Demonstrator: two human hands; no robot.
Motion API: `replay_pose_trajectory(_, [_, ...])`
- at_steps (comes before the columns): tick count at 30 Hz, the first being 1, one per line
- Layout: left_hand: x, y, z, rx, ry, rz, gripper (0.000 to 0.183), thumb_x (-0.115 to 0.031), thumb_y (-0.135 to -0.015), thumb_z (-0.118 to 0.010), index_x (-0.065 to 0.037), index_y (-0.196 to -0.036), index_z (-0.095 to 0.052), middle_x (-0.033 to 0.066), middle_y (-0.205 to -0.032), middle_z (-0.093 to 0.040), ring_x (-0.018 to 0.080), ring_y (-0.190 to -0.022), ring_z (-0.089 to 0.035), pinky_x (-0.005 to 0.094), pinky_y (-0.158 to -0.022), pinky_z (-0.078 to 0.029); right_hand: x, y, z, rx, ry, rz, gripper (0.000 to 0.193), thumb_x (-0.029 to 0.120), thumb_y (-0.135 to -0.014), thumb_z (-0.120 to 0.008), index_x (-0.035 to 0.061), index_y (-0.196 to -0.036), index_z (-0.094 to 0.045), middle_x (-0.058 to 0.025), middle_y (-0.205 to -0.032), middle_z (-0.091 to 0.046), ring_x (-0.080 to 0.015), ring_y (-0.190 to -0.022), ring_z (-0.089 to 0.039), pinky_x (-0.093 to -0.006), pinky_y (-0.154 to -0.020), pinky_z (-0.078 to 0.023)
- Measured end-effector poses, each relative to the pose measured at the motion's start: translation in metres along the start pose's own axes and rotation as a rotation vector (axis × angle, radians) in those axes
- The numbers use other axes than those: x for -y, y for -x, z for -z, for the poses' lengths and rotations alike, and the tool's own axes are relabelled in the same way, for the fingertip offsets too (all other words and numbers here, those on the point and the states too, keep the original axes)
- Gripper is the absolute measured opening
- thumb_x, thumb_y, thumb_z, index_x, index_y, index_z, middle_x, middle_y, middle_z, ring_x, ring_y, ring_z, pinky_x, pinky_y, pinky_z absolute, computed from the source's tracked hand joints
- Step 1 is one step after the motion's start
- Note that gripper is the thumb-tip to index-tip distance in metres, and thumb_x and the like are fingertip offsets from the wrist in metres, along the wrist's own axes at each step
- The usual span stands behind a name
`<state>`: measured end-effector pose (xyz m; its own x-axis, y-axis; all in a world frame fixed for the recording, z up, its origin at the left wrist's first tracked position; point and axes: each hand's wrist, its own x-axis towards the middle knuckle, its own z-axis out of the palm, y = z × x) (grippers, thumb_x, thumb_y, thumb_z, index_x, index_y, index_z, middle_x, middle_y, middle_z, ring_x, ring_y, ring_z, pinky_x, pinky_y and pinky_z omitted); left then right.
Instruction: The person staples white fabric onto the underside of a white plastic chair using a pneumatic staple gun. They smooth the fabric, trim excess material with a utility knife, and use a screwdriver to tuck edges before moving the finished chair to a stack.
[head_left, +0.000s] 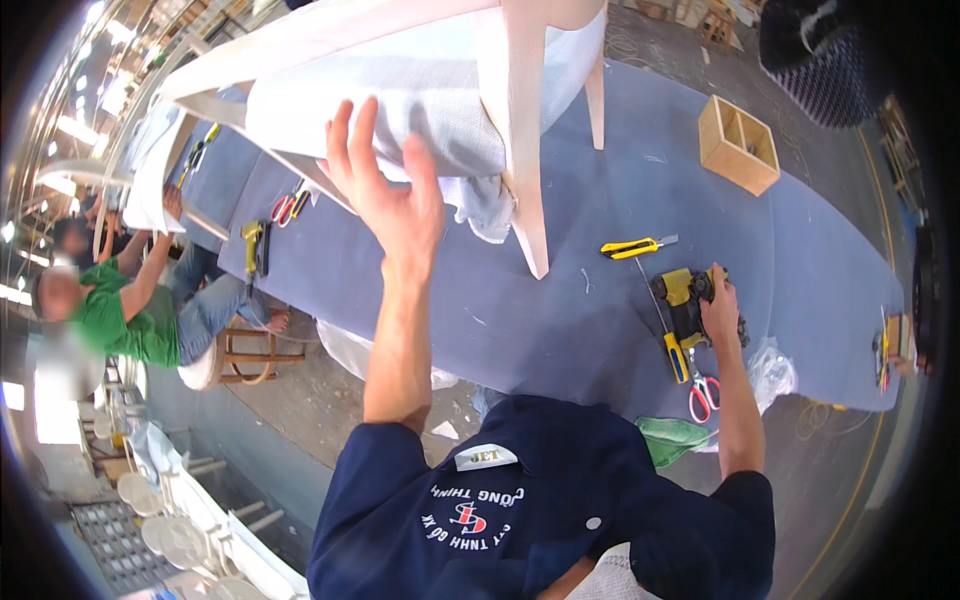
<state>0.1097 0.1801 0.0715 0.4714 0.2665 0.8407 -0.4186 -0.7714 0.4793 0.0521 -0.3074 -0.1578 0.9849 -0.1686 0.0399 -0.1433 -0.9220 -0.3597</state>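
Observation:
A pale wooden chair (523,150) with light grey fabric (370,95) on its seat stands tilted on the blue-grey table. My left hand (395,205) is raised in front of the fabric, fingers spread and holding nothing; whether the fingertips touch the cloth I cannot tell. A loose fold of fabric (488,210) hangs by the chair's leg. On the right, my right hand (722,312) is closed round a yellow and black staple gun (682,300) at the tabletop. Close to it lie a yellow utility knife (628,247), a yellow-handled screwdriver (676,358) and red-handled scissors (705,398).
An open wooden box (738,148) sits at the table's (630,180) far right. Another staple gun (256,246) and scissors (290,205) lie at the left. A person in green (140,310) works at a chair there. A green cloth (670,440) rests at the near edge.

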Motion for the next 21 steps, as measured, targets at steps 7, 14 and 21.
replay_pose_trajectory(7, [0.033, 0.187, 0.068, 0.161, -0.197, 0.468, 0.042, -0.007, -0.092, -0.059, -0.002, -0.133, -0.055, 0.0197, -0.137, -0.050, 0.0375, -0.131, -0.045, 0.0472, -0.110, -0.036, -0.068, -0.068, -0.054, 0.012, 0.039, -0.031, 0.082, 0.011, -0.087, -0.069, 0.0295, -0.156, -0.029, -0.0285, -0.133, -0.047, -0.0487, -0.115, -0.056, -0.0517, -0.098, -0.048])
replay_pose_trajectory(14, [0.050, 0.163, 0.108, 0.144, -0.367, 0.493, 0.047, -0.007, -0.089, -0.062, -0.002, -0.136, -0.053, 0.0203, -0.139, -0.048, 0.0355, -0.133, -0.044, 0.0442, -0.112, -0.034, 0.004, -0.058, -0.054, -0.220, 0.322, -0.147, 0.077, 0.021, -0.086, -0.064, 0.0325, -0.155, -0.033, -0.0200, -0.150, -0.040, -0.0453, -0.122, -0.052, -0.0582, -0.097, -0.044])
replay_pose_trajectory(21, [0.002, 0.014, 0.002, 0.155, -0.302, -0.138, 0.077, -0.028, -0.074, -0.077, -0.009, -0.143, -0.048, 0.0228, -0.146, -0.040, 0.0512, -0.143, -0.022, 0.0701, -0.114, -0.013, 0.234, -0.031, -0.002, -0.426, -0.594, 0.363, 0.069, 0.012, -0.085, -0.069, 0.0001, -0.147, -0.042, -0.0252, -0.146, -0.044, -0.0416, -0.136, -0.042, -0.0453, -0.112, -0.036])
